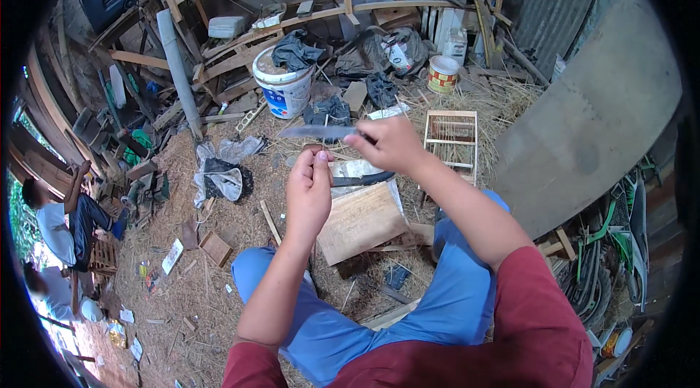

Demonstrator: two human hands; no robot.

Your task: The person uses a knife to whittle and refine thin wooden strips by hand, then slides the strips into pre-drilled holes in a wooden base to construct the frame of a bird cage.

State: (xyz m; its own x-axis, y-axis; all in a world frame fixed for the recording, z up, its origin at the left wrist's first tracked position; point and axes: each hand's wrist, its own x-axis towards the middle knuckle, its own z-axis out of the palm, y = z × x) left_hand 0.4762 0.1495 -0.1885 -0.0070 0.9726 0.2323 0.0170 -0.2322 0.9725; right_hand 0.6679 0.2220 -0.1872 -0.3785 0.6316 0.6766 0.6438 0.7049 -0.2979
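Note:
My right hand [390, 143] is closed round the dark handle of a knife [315, 131]. Its blade points left, just above my other hand. My left hand [310, 187] is raised with fingers pinched together under the blade; whatever is between them is too small to make out. Below my hands, between my knees, stands a wooden block [363, 223] with a pale, flat top. A dark curved tool [362, 180] lies at the block's far edge, close to my left hand. Beyond my right forearm stands a small slatted wooden frame [450, 141].
A white bucket [283, 89] with black plastic on top and a smaller yellow-and-red bucket [442, 74] stand beyond. A large grey sheet [590, 107] leans at right, near a green-and-black motorcycle [612, 235]. Two people sit at far left. Straw and wood scraps litter the floor [189, 315].

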